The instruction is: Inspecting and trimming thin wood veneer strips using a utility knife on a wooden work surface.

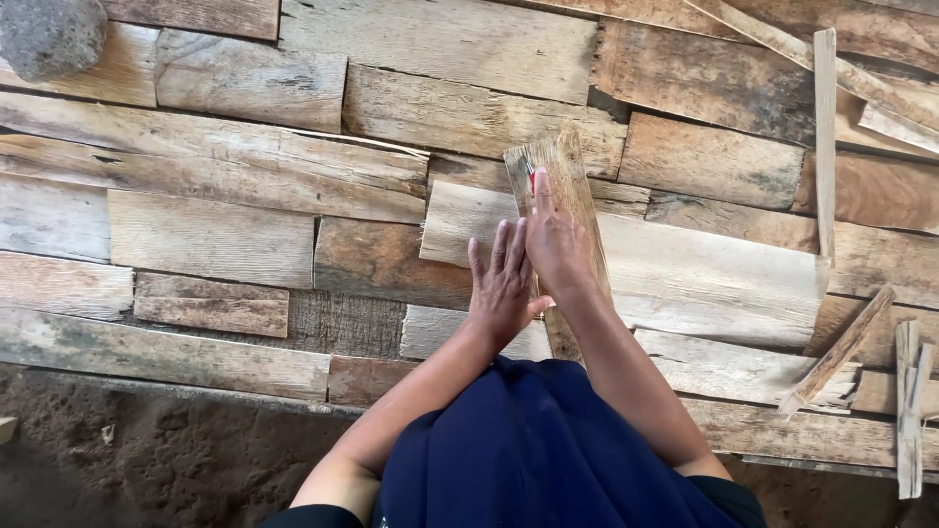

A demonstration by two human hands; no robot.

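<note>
Though thin and rough-sawn, the plank [562, 191] looks stiff and light, splintery along its edges, best gripped by its long sides. It lies slanted atop the boards [215, 240]. At its left edge, the left hand [502, 284] rests flat, fingers spread. Her right hand [556, 244] presses on it, pinching a red pencil [531, 181].

Flat boards [210, 235] leave open room leftward; loose slats [827, 137] clutter the right.
</note>
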